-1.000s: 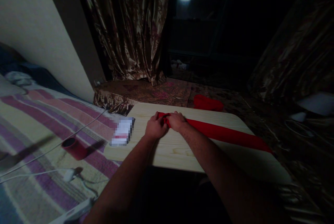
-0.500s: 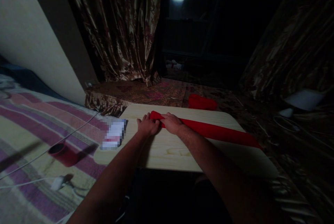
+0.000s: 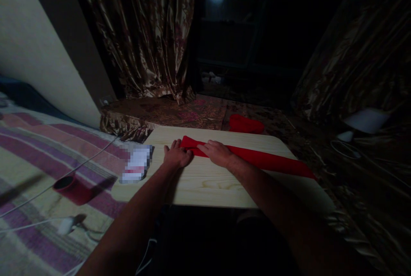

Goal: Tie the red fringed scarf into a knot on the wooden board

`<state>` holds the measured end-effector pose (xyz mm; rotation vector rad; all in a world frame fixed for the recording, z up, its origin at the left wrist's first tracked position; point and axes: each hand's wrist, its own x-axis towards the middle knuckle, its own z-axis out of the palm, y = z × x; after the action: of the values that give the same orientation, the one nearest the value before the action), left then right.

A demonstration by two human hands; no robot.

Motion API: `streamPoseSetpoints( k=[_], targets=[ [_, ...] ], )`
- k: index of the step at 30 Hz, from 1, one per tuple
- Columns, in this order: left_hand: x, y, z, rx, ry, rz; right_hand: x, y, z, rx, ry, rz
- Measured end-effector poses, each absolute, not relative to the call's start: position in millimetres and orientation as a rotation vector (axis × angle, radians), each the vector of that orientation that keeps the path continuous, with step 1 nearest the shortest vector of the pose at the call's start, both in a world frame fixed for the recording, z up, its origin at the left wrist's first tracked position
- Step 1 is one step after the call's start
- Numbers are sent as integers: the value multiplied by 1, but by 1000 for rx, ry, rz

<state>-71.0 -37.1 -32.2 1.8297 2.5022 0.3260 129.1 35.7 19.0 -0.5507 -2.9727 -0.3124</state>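
Observation:
A long red strip of cloth point(image 3: 272, 157) lies across a pale wooden tabletop point(image 3: 205, 190), running from near its left part to its right edge. My left hand point(image 3: 176, 156) rests at the strip's left end, fingers spread on the wood and the thumb against the cloth. Farther right, my right hand point(image 3: 218, 153) has its fingers closed on the strip, where a crease runs toward the left end. Its fingertips are partly hidden. Beyond the table's far edge sits a bunched red cloth point(image 3: 246, 124).
A pixelated white packet or paper point(image 3: 137, 164) lies at the table's left edge. On the striped bedding point(image 3: 28, 147) are a red cylindrical cup point(image 3: 73, 190) and a white plug with cables point(image 3: 66, 225). A white lamp point(image 3: 366, 121) stands at right, past the table. Curtains point(image 3: 150, 31) hang behind.
My right hand has slid right along the strip, away from my left hand, baring more of the cloth's left end. The view has shifted slightly.

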Motion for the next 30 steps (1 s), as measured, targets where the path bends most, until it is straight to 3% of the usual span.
streamPoseSetpoints(
  k=[6,11,17,30],
  targets=[
    [-71,-40,-33,1865,2513,306,132,29,16,-594,-3034,-173],
    [-69,-46,-29,1926,2473,358,119,40,21,-1070,-2877,120],
    [-67,-52,-28,1922,2460,366,97,69,19,-1268,-2626,120],
    [-66,-55,-35,1943,2470,390,90,93,15,-1287,-2575,779]
  ],
)
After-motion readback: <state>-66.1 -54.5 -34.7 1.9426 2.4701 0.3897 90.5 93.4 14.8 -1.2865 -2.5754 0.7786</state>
